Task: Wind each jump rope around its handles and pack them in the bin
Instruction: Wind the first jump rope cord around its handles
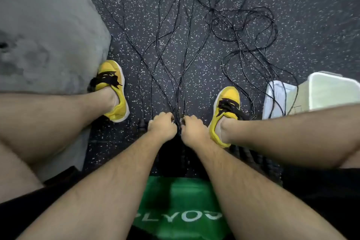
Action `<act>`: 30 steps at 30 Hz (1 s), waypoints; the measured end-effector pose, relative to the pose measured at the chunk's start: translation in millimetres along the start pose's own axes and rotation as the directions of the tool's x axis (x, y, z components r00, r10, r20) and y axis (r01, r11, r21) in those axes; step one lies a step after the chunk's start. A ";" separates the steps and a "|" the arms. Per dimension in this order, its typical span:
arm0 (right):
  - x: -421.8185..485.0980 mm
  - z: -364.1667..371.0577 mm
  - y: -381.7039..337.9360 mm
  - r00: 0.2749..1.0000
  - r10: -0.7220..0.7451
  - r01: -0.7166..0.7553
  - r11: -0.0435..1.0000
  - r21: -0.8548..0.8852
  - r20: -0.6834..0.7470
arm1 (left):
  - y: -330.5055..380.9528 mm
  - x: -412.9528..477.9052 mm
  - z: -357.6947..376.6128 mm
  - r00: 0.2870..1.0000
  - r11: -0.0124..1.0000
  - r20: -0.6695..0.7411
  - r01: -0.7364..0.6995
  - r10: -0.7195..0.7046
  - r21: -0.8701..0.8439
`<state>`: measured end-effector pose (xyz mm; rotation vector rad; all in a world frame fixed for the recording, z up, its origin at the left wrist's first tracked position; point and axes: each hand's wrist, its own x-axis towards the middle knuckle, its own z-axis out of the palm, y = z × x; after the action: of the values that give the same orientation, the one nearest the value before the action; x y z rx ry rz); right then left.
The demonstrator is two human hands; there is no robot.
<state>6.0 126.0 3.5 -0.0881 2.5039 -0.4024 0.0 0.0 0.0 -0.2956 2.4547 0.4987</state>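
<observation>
**Ropes gathered at floor level**

Speckled floor (224, 60) is strewn with black ropes (181, 48), converging between two yellow shoes (115, 91). Cords are gripped there by curled left hand (161, 125) and right hand (192, 129). White bin (331, 91) is seen at right, several cords draped over it.

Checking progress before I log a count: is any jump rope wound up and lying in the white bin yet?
No: the black cords lie loose across the speckled floor, some draped over the white bin, none wound.

Rope tangle (194, 48) blocks floor (311, 15) ahead; bin (331, 91) right, prob. reachable.
</observation>
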 end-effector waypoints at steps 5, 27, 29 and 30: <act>18.9 7.7 0.9 0.993 0.088 -0.090 0.996 0.017 0.080 | -13.6 7.1 16.8 0.979 0.991 0.152 0.127 -0.133 0.046; 9.4 26.2 -15.8 0.992 0.002 -0.049 0.929 0.367 0.127 | -17.2 12.4 29.8 0.941 0.737 0.150 0.331 -0.303 -0.590; 11.5 27.1 -15.4 0.989 -0.006 -0.050 0.924 0.379 0.145 | -17.9 12.7 28.8 0.937 0.642 0.157 0.329 -0.311 -0.693; 11.6 26.9 -15.5 0.988 -0.008 -0.054 0.919 0.390 0.155 | -17.9 13.5 28.0 0.937 0.615 0.150 0.322 -0.315 -0.720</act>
<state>11.4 102.3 -19.1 0.0683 2.2233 -0.8478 9.8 -5.7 -34.0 -1.0421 1.9877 1.3168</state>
